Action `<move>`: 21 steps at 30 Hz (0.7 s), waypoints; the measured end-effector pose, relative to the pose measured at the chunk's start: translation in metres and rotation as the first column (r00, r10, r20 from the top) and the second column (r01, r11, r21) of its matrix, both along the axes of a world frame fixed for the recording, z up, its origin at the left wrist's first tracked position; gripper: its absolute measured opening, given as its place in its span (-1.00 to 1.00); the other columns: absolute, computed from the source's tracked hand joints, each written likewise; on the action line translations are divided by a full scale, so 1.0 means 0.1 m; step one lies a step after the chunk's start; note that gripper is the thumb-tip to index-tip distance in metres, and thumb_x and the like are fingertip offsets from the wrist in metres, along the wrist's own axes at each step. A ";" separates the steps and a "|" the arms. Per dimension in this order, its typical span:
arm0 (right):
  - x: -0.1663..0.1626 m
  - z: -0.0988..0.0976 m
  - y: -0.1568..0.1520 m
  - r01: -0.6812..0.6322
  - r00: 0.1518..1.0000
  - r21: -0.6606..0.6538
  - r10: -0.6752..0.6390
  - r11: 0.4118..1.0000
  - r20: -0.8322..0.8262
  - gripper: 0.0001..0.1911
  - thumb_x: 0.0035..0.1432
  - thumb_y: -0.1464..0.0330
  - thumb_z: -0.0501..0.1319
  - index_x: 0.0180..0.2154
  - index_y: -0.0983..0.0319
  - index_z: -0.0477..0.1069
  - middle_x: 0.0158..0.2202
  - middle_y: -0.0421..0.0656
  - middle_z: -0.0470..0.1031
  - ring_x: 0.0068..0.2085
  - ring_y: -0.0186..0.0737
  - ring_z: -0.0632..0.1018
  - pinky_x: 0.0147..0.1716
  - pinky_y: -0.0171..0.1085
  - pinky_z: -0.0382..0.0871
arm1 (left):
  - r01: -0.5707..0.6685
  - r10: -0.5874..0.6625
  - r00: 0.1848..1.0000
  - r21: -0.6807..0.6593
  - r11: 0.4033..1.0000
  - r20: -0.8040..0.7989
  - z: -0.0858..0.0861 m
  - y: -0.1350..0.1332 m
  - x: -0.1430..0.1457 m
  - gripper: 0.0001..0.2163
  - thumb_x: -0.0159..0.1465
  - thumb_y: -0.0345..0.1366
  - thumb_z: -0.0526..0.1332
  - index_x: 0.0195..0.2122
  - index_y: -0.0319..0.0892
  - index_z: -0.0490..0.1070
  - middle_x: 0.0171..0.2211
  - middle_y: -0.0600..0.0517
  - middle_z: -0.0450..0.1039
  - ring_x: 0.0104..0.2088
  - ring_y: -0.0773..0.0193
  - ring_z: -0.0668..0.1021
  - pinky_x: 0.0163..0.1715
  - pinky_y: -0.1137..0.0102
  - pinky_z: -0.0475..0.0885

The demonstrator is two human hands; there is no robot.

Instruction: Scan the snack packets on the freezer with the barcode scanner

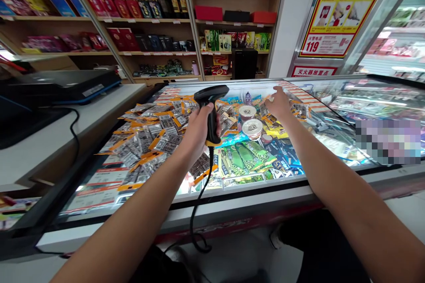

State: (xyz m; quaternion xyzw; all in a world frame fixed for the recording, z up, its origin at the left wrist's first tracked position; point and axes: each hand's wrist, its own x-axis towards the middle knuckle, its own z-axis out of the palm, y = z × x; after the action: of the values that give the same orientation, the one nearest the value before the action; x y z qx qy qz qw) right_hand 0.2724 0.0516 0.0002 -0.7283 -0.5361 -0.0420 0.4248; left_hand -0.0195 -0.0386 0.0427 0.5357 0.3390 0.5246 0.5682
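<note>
My left hand is wrapped round the grip of a black barcode scanner, held upright over an open chest freezer; its black cable hangs down over the freezer's front rim. My right hand reaches further back into the freezer with fingers spread, resting on wrapped ice-cream packets. Two round ice-cream cups lie just left of that hand. Green wrapped ice lollies lie below the scanner.
Orange-and-silver packets fill the freezer's left half. A white counter with a black device stands to the left. Wooden shelves of boxes and bottles line the back wall. A glass-lidded freezer section lies right.
</note>
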 end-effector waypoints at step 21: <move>-0.56 0.39 -0.42 -0.794 0.568 -0.132 0.646 0.594 -0.511 -0.71 0.22 0.06 0.30 -0.35 0.14 0.48 -0.41 -0.09 0.55 -0.45 -0.14 0.57 -0.55 -0.23 0.25 | 0.006 0.013 0.987 0.116 0.993 -0.159 0.03 -0.04 -0.04 -0.79 0.28 -0.12 0.19 -0.33 -0.12 0.23 -0.49 0.11 0.38 -0.69 0.42 0.39 -0.70 0.45 0.25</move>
State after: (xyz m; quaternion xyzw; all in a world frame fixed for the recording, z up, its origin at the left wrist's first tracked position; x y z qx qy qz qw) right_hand 0.2169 0.0100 0.0389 -0.4933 -0.6854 0.3872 0.3701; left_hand -0.0231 -0.0424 0.0455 0.6072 0.3533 0.4999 0.5064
